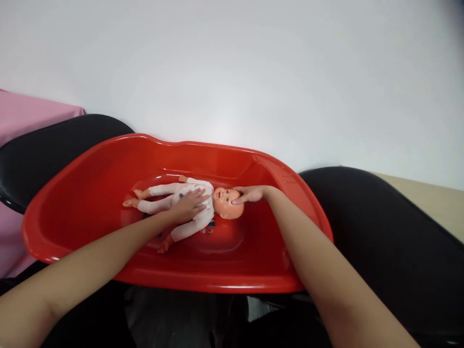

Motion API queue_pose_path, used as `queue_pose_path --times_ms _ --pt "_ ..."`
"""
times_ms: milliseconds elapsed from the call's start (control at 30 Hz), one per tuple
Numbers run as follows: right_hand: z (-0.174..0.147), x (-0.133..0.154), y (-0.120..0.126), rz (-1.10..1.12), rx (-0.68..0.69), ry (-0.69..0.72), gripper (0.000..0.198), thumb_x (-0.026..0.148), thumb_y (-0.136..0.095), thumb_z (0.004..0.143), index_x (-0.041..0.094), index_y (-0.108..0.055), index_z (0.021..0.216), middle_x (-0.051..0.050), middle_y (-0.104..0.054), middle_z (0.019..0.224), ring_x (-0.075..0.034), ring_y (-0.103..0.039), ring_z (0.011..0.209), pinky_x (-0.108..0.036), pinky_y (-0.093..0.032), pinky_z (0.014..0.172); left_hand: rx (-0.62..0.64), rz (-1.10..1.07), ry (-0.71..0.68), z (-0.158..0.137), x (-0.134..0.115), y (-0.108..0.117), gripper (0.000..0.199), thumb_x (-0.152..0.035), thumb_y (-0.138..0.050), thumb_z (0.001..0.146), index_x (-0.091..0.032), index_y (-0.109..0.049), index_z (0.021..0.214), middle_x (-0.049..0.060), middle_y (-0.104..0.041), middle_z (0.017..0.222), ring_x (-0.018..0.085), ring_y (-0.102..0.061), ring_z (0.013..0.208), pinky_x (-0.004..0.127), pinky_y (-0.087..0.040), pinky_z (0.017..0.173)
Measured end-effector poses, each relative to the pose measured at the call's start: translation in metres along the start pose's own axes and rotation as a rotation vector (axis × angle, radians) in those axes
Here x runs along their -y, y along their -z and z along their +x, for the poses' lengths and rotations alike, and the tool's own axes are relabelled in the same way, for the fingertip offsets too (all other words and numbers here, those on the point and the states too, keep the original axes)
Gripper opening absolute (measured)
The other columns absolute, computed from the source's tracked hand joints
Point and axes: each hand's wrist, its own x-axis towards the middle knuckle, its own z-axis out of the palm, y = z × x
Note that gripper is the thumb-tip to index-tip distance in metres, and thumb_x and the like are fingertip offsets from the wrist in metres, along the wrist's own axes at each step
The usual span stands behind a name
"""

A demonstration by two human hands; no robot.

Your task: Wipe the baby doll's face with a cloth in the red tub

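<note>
While both hands rest on it: the baby doll (188,205) lies on its back on the floor of the red plastic baby tub (90,193), head toward the right hand, feet pointing away past the left hand.
Left hand (190,205): laid flat over the doll's chest, fingers spread and loose; an open grip that presses rather than clasps.
Right hand (250,194): fingertips touching the top and side of the doll's head (226,203), grip open, cupping lightly, nothing clenched.
Doll's dress: white one-piece suit, bare hands and feet showing just beyond the left hand.
Tub's support: it sits across two black chair seats (380,232), one beyond each forearm.
Farther off: pink cloth (25,113) well beyond the left forearm; white wall (253,72) behind the tub.
Step in hand, as I judge it: steadying the doll in the tub, head supported, body held down.
Next move calls for: keeping the head cradled by the right hand while the left is free to work along the body; a firmer curl of the fingers if the doll is to be lifted.
</note>
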Motion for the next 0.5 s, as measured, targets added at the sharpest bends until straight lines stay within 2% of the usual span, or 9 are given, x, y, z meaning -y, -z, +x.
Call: queue_pose_path --times_ms 67,167,233,333,433,500 --pt "-0.001 0.001 0.000 -0.007 -0.017 -0.004 0.114 0.078 -0.082 0.075 0.028 -0.037 0.167 -0.009 -0.048 0.168 -0.037 -0.041 0.157 -0.050 -0.037 0.131 0.062 0.048 -0.149 0.002 0.005 -0.017 0.058 -0.048 -0.050 0.101 -0.031 -0.055 0.156 0.003 -0.054 0.164 0.039 -0.026 0.161 0.046 -0.031 0.126" --pt "-0.001 0.002 -0.001 -0.017 -0.017 -0.001 0.113 0.079 -0.080 0.077 0.029 -0.036 0.168 -0.010 -0.048 0.168 -0.037 -0.041 0.157 -0.051 -0.035 0.132 0.040 0.057 -0.275 0.011 0.024 -0.032 0.054 -0.038 -0.035 0.108 -0.036 -0.051 0.160 0.000 -0.040 0.174 0.029 -0.018 0.166 0.049 -0.017 0.133" --pt "-0.001 0.002 -0.001 -0.022 -0.013 -0.011 0.110 0.078 -0.079 0.077 0.030 -0.038 0.167 -0.009 -0.047 0.169 -0.038 -0.041 0.157 -0.052 -0.035 0.132 0.024 0.033 -0.219 0.018 0.042 -0.035 0.055 -0.037 -0.031 0.109 -0.035 -0.048 0.162 0.001 -0.034 0.177 0.025 -0.017 0.167 0.050 -0.015 0.135" --pt "-0.001 0.002 -0.001 -0.020 -0.026 -0.017 0.105 0.078 -0.079 0.078 0.033 -0.040 0.166 -0.007 -0.048 0.169 -0.039 -0.041 0.157 -0.053 -0.037 0.131 0.004 0.001 -0.043 0.025 0.069 -0.033 0.057 -0.036 -0.030 0.111 -0.025 -0.041 0.166 0.007 -0.031 0.178 0.027 -0.018 0.167 0.053 -0.015 0.135" --pt "-0.002 0.003 -0.001 -0.027 -0.025 -0.001 0.100 0.075 -0.080 0.078 0.037 -0.044 0.164 -0.004 -0.053 0.165 -0.040 -0.042 0.156 -0.053 -0.039 0.130 -0.035 0.002 0.086 0.024 0.095 -0.027 0.057 -0.032 -0.028 0.111 -0.012 -0.037 0.165 0.016 -0.035 0.175 0.031 -0.020 0.165 0.058 -0.015 0.133" --pt "-0.003 0.005 0.000 -0.036 -0.019 0.012 0.097 0.073 -0.081 0.078 0.038 -0.048 0.162 -0.004 -0.057 0.162 -0.042 -0.044 0.155 -0.055 -0.041 0.129 -0.065 0.016 0.152 0.019 0.107 -0.019 0.054 -0.028 -0.029 0.110 -0.009 -0.045 0.158 0.019 -0.043 0.170 0.033 -0.026 0.162 0.057 -0.018 0.132"
